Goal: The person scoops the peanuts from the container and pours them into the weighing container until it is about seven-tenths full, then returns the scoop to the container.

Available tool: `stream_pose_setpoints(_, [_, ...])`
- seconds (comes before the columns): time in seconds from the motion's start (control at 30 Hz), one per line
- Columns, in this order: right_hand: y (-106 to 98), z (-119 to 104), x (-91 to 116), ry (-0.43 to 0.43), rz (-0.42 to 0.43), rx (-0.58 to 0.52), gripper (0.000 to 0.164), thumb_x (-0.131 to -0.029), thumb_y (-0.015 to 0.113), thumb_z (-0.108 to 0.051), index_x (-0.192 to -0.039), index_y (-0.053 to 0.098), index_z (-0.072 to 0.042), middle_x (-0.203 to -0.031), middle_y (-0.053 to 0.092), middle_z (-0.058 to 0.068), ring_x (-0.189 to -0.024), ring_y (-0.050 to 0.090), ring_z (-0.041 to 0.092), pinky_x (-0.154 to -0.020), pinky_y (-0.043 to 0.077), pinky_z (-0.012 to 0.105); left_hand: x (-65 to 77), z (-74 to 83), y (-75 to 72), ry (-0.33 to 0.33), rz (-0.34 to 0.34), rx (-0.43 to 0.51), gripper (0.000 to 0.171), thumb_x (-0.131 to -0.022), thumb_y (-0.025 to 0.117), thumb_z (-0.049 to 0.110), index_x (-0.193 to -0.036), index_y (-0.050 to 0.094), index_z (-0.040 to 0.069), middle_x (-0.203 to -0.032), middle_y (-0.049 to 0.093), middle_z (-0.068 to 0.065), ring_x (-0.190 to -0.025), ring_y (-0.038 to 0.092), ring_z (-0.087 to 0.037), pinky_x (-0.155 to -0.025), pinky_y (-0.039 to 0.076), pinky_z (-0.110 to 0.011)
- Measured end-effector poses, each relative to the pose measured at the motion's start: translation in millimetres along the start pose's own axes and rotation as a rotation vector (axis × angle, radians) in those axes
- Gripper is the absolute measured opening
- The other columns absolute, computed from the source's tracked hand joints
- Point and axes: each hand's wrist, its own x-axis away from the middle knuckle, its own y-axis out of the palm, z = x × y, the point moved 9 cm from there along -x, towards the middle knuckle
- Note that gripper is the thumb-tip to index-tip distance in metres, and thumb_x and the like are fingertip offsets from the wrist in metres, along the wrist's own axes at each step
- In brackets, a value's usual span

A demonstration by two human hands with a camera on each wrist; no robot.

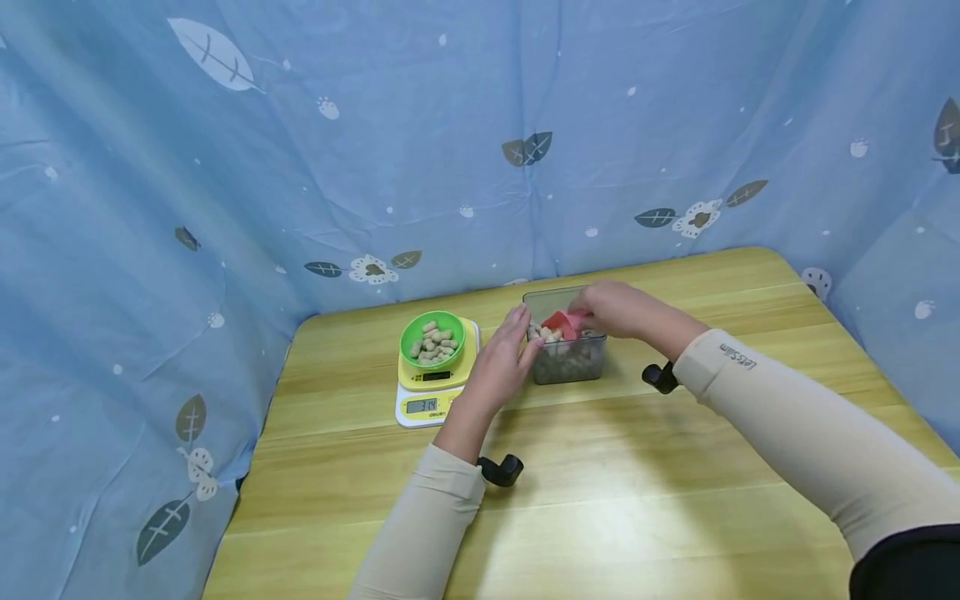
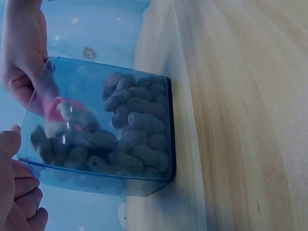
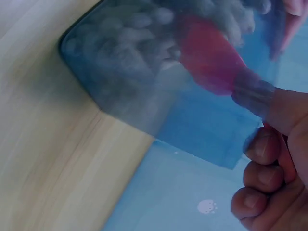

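A clear grey plastic box [image 1: 567, 364] of unshelled peanuts [image 2: 139, 120] stands toward the back of the table. My right hand [image 1: 618, 310] reaches over its right side and grips the handle of a red scoop [image 1: 562, 323]. Through the wall, the right wrist view shows the scoop's bowl [image 3: 207, 57] among the peanuts, fingers curled round the handle. My left hand [image 1: 501, 360] rests against the box's left side, fingers extended. In the left wrist view, its thumb [image 2: 9, 140] lies by the rim corner.
Left of the box is a yellow-and-white kitchen scale [image 1: 410, 397] with a lit display. On it sits a green bowl [image 1: 405, 340] holding several peanuts. A blue leaf-print curtain [image 1: 450, 150] hangs behind the wooden table [image 1: 600, 500].
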Motion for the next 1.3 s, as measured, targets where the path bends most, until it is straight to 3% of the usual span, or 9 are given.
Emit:
stream_pose_setpoints(0.3, [-8.2, 20.9, 16.6, 0.066, 0.042, -0.209, 0.021, -0.095, 0.067, -0.021, -0.107, 0.074, -0.006, -0.091, 0.072, 0.008, -0.078, 0.060, 0.018, -0.073, 0.051, 0.039, 2.7, -1.6, 0.7, -0.020, -0.002, 0.003, 0.064, -0.105, 0.034, 0.048, -0.156, 0.027, 0.010, -0.165, 0.012, 0.004, -0.152, 0.014, -0.016, -0.123, 0.022, -0.039])
stream_pose_setpoints(0.63, [-2.6, 50.3, 35.7, 0.177, 0.079, -0.391, 0.037, -0.098, 0.063, -0.026, -0.128, 0.066, -0.005, -0.126, 0.066, 0.017, -0.113, 0.063, 0.033, -0.095, 0.051, 0.051, 5.5, -5.0, -0.4, -0.053, -0.014, 0.033, 0.066, -0.104, 0.033, 0.052, -0.157, 0.026, 0.013, -0.165, 0.010, 0.007, -0.152, 0.015, -0.016, -0.122, 0.023, -0.042])
stream_pose_setpoints(1.13, [-9.5, 56.7, 48.4, 0.250, 0.100, -0.430, 0.042, -0.099, 0.060, -0.034, -0.129, 0.065, -0.006, -0.125, 0.067, 0.017, -0.114, 0.063, 0.035, -0.096, 0.051, 0.053, 2.4, -2.7, -1.0, -0.029, 0.016, 0.084, 0.063, -0.106, 0.034, 0.046, -0.156, 0.027, 0.010, -0.165, 0.017, 0.001, -0.151, 0.018, -0.018, -0.122, 0.024, -0.042])
stream_pose_setpoints(1.3, [-15.9, 58.1, 48.6, 0.267, 0.118, -0.457, 0.045, -0.098, 0.059, -0.039, -0.131, 0.064, -0.007, -0.124, 0.068, 0.015, -0.116, 0.062, 0.033, -0.095, 0.051, 0.051, 4.8, -6.5, -8.5, -0.043, 0.044, 0.116, 0.063, -0.105, 0.037, 0.047, -0.157, 0.026, 0.012, -0.165, 0.018, 0.001, -0.151, 0.019, -0.019, -0.121, 0.026, -0.045])
